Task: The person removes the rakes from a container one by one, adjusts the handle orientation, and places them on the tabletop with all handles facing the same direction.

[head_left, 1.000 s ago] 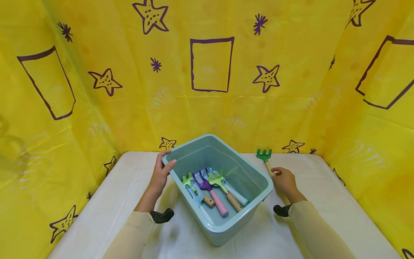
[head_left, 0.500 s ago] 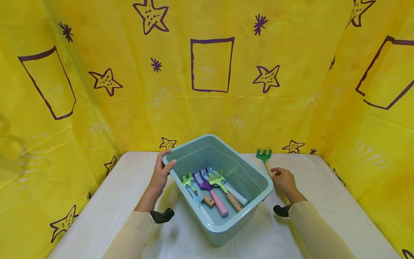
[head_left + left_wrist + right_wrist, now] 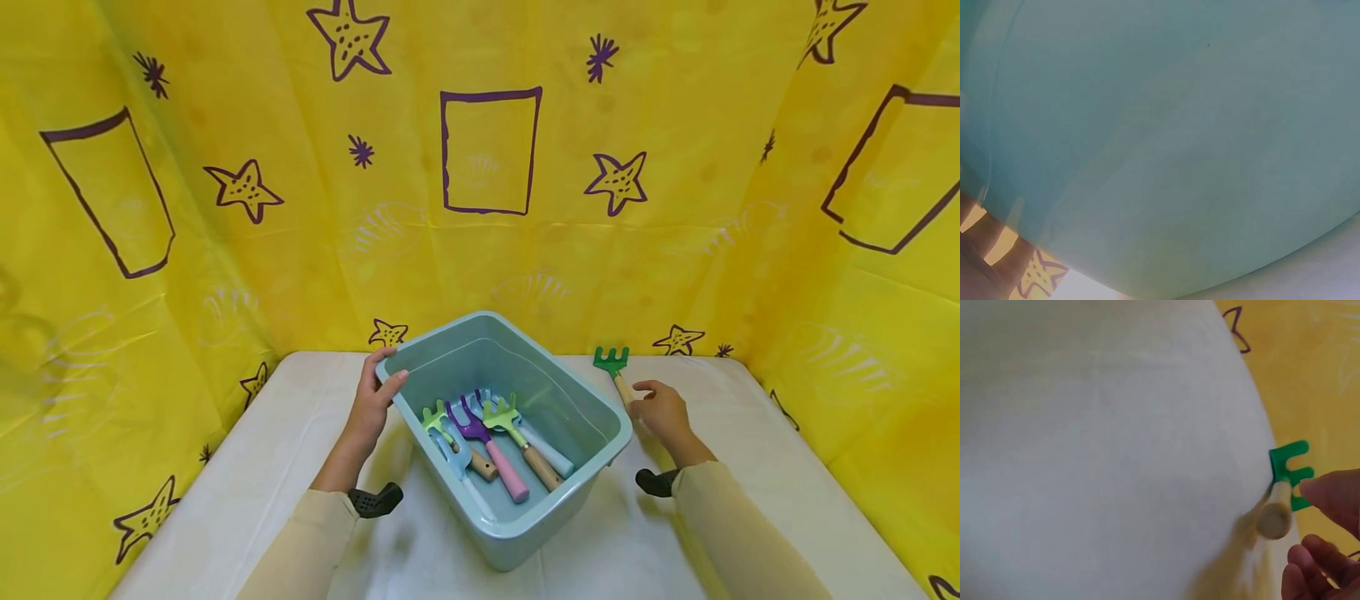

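My left hand (image 3: 371,412) grips the far-left corner of a grey-green plastic bin (image 3: 465,357), thumb over the rim and fingers outside. The bin's wall (image 3: 1179,125) fills most of the left wrist view. Right of the bin, a green toy garden rake (image 3: 612,361) with a pale wooden handle lies on the table. My right hand (image 3: 662,412) is beside the handle's near end. In the right wrist view its thumb and fingers (image 3: 1313,565) are spread apart, with the rake's handle (image 3: 1274,519) just beyond them.
Inside the bin lie several toy garden tools: a purple fork with a pink handle (image 3: 508,473), a light green rake (image 3: 542,467), a smaller green rake (image 3: 433,417) and light blue tools. The white-covered table (image 3: 300,400) meets yellow patterned cloth (image 3: 495,258) behind and at both sides.
The fingers of my right hand have loosened from the rake's handle and the hand has shifted slightly right. The rake, the bin and my left hand stay where they were.
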Tool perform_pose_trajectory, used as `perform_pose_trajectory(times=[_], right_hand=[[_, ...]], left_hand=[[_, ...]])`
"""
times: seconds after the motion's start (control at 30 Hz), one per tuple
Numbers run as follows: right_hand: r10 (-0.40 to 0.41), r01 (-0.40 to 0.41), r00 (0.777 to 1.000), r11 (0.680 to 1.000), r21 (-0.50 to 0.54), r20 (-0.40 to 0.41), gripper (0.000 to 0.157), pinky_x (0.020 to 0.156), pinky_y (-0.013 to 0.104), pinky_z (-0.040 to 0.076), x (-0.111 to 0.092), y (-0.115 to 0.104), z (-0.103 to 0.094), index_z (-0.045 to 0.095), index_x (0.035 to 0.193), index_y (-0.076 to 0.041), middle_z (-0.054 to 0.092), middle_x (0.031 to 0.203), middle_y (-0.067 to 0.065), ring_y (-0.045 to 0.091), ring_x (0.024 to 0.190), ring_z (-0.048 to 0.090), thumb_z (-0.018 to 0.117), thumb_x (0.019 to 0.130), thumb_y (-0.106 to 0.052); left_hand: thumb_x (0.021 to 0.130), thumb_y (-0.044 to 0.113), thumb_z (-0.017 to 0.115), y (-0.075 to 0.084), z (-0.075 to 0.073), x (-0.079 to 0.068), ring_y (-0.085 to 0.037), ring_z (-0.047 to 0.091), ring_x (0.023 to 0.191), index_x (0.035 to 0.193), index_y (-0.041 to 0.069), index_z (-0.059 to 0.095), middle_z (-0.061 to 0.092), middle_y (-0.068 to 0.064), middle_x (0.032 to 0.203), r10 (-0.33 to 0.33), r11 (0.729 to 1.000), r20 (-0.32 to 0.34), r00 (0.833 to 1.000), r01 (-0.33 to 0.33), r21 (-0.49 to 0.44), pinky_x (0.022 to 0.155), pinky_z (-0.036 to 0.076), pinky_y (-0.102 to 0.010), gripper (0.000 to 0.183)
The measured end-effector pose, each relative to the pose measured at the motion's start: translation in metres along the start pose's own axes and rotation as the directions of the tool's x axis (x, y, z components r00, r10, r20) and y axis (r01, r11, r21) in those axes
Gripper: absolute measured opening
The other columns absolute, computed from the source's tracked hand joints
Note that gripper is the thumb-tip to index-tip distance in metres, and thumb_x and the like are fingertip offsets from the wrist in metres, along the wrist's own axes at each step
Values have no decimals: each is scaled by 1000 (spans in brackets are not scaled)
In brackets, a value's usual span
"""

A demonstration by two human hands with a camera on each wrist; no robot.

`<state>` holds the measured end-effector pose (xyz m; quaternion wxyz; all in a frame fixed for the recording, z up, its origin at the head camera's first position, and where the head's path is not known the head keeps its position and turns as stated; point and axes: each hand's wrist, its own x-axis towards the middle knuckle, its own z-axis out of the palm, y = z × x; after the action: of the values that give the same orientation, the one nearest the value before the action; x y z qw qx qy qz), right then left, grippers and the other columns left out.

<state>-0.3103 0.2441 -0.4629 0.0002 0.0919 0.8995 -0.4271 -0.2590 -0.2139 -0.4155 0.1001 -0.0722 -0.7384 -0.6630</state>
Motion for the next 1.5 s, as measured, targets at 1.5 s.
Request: perform_pose_trajectory(times=[1.5], right_hand=[[-324, 175, 874, 905, 388, 362, 52, 98, 48, 45, -14, -220, -27, 43, 140, -3, 51, 133, 20, 36, 112, 58, 63, 95, -19]], left_hand=[[98, 26, 55, -2, -2, 2, -37, 39, 126, 142, 16, 30, 33, -15, 144, 7, 1000, -4, 1000, -7, -21, 104, 34, -58, 51]])
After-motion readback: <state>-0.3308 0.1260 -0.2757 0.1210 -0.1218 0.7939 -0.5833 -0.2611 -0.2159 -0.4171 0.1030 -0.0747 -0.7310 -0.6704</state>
